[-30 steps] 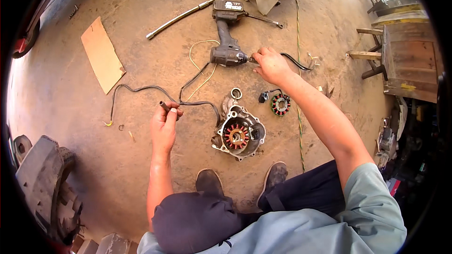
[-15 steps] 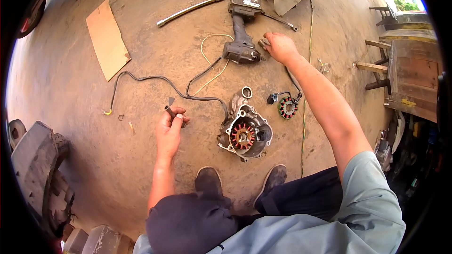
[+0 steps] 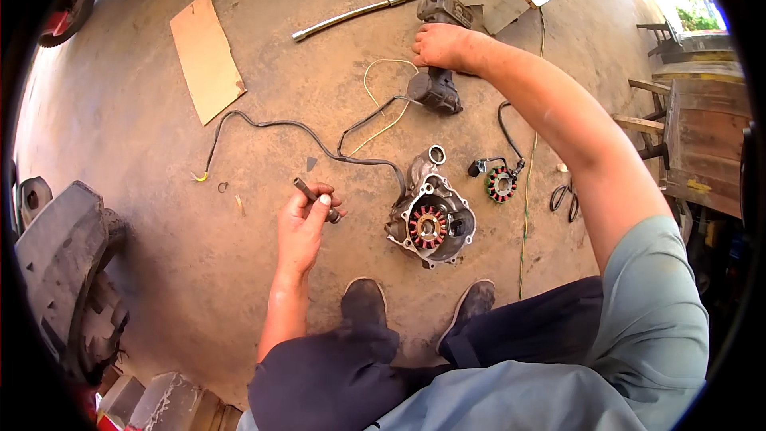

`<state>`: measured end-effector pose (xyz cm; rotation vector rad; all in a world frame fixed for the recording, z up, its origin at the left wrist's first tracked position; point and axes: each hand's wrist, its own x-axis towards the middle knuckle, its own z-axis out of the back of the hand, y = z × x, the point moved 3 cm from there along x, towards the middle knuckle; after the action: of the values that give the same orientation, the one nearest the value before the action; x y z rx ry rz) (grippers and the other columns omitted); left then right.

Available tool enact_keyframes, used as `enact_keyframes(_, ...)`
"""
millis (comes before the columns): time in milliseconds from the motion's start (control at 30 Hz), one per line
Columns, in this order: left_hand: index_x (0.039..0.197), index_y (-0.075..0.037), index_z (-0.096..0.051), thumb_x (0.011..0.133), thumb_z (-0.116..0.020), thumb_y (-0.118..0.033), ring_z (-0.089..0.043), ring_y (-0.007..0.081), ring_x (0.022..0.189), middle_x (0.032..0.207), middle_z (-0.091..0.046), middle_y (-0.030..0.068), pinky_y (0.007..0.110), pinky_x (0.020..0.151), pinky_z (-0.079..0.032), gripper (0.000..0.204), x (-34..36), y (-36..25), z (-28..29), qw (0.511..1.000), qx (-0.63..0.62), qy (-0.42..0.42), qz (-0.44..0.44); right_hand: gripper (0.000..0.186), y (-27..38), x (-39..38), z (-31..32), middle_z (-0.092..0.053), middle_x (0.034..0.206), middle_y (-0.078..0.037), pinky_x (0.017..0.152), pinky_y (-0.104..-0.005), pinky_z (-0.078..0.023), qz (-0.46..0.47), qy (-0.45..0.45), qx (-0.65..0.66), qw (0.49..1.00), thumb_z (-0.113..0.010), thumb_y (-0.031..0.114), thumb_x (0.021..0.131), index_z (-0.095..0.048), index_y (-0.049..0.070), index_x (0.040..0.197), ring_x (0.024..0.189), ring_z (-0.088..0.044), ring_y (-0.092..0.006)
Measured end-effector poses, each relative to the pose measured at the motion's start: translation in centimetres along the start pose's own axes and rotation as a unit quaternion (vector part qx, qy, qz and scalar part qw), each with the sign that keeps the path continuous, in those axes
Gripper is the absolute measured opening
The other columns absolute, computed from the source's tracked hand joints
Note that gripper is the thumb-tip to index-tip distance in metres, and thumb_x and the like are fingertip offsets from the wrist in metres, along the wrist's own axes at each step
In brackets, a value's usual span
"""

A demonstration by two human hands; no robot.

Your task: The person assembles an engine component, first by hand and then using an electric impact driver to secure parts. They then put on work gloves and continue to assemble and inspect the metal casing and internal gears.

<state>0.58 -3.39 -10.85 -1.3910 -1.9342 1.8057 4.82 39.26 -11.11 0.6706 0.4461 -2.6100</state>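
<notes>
Right hand over the drill handle, left hand pinching a dark rod

Power drill (image 3: pixel 436 91) lay on its side on the brown floor (image 3: pixel 183 271), ahead of the person. Right hand (image 3: pixel 440 46) was laid across its handle from the right, the knuckles uppermost. Fingers bent down over the handle's left edge; thumb hidden. Could not tell whether they were pressed tight. The battery block (image 3: pixel 441 9) showed just beyond the hand, the motor end just on the near side, so the fingers sat between the 2.

Drill's look: dark grey to black, a thick rounded motor housing with a blunt back at left and a narrower nose toward lower right. Handle mostly covered by the hand.

Left hand (image 3: pixel 302 227) was held nearer the body, well apart from the drill. Thumb and bent fingers pinched the dark rod (image 3: pixel 304 189) near its middle. The rod slanted, its round upper end clear of the fingers at upper left, the other end poking out at lower right. Surface dark and dull, straight and slim.

Around them: metal housing (image 3: pixel 464 241) near the feet, a copper-red coil ring (image 3: pixel 428 227) seated inside it. A 2nd coil ring (image 3: pixel 501 185), green-edged, lay to its right. Black cable (image 3: pixel 275 123) curved left from the housing; a branch ran up toward the drill. Long steel bar (image 3: pixel 375 12) lay beyond, left of the drill; cardboard sheet (image 3: pixel 206 56) farther left.
</notes>
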Motion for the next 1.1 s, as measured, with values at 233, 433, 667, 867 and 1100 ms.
enact_keyframes(233, 0.114, -0.004, -0.066, 0.107, -0.066, -0.020, -0.072, 0.0199, 0.090, 0.096, -0.070, 0.0067, 0.047, 0.085, -0.066, 0.018, -0.4, -1.8, 0.9, 0.993, -0.116, -0.015, -0.004, 0.027, 3.7, -11.9, 11.1, -0.071, 0.108, -0.013, 0.085, -0.0471, -0.057, -0.062, -0.063, 0.277, 0.957, -0.072, 0.007, 0.081, -0.069, 0.007, 0.108, 0.101, -0.068, -0.0390)
enact_keyframes(433, 0.115, -0.004, -0.066, 0.107, -0.065, -0.028, -0.070, 0.0174, 0.087, 0.094, -0.069, 0.0040, 0.042, 0.082, -0.064, 0.025, 0.7, -5.5, -3.4, 0.968, -0.236, 0.042, -0.075, 0.040, 15.5, -23.4, 16.6, -0.077, 0.105, -0.009, 0.088, -0.0383, -0.058, -0.311, -0.124, 0.542, 0.771, -0.086, 0.026, 0.090, -0.070, 0.006, 0.120, 0.091, -0.071, -0.0202)
enact_keyframes(667, 0.120, -0.002, -0.061, 0.105, -0.069, -0.024, -0.069, 0.0191, 0.084, 0.099, -0.071, 0.0099, 0.041, 0.080, -0.064, 0.028, -2.1, -3.1, -13.0, 0.900, -0.317, 0.294, 0.057, 0.025, 33.6, -29.9, 18.1, -0.068, 0.092, -0.008, 0.063, -0.0300, -0.057, -0.483, -0.368, 0.714, 0.349, -0.077, 0.010, 0.096, -0.064, -0.001, 0.115, 0.069, -0.065, -0.0140)
enact_keyframes(867, 0.120, -0.002, -0.064, 0.104, -0.069, -0.016, -0.072, 0.0176, 0.084, 0.097, -0.073, 0.0090, 0.037, 0.076, -0.062, 0.022, -5.3, 0.3, -15.3, 0.863, -0.349, 0.331, 0.158, 0.065, 38.6, -30.5, 17.8, -0.065, 0.142, -0.010, 0.114, -0.0440, -0.046, -0.462, -0.239, 0.646, 0.559, -0.083, 0.019, 0.088, -0.057, 0.010, 0.147, 0.132, -0.062, -0.0280)
enact_keyframes(1100, 0.120, -0.005, -0.064, 0.105, -0.067, -0.019, -0.072, 0.0215, 0.084, 0.089, -0.070, 0.0083, 0.033, 0.063, -0.055, 0.020, -6.1, 2.6, -12.8, 0.849, -0.381, 0.318, 0.182, 0.065, 40.3, -24.8, 14.1, -0.063, 0.145, -0.008, 0.115, -0.0396, -0.046, -0.356, -0.160, 0.897, 0.209, -0.081, 0.015, 0.093, -0.051, 0.008, 0.150, 0.133, -0.059, -0.0221)
